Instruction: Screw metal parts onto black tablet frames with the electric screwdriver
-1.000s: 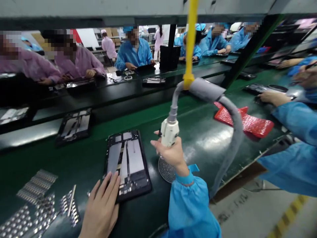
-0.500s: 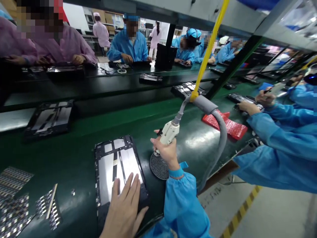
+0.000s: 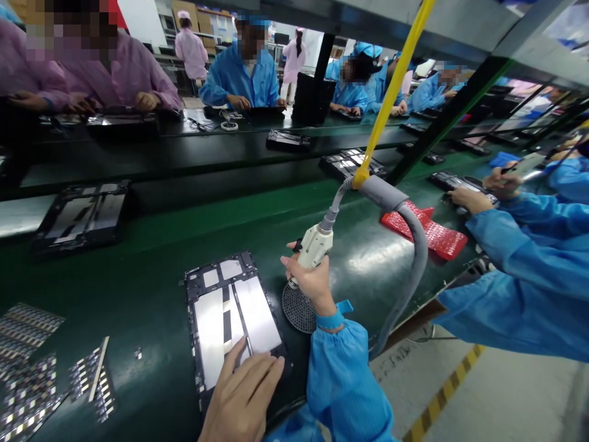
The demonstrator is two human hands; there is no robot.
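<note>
An opened tablet chassis (image 3: pixel 230 313) with silvery plates lies on the green conveyor belt (image 3: pixel 151 270) in front of me. My left hand (image 3: pixel 243 399) rests flat on its near end, fingers stretched out. My right hand (image 3: pixel 313 282) is closed round a white electric screwdriver (image 3: pixel 315 245), which hangs by a grey hose (image 3: pixel 405 209) from a yellow cord (image 3: pixel 391 92). The tool's tip points down at a round perforated disc (image 3: pixel 298 310) just right of the tablet.
Sheets of small metal parts (image 3: pixel 32 368) lie at the left. Another chassis (image 3: pixel 83 215) sits on the belt's far side, with more trays (image 3: pixel 350 162) further along. A red bubble sheet (image 3: pixel 427 230) lies to the right. Co-workers in blue and pink sit around the line.
My left hand slid from the tablet's lower left corner onto its near end and then back toward me. The view shifted, so the tablet sits nearer the middle. My right hand stayed on the screwdriver.
</note>
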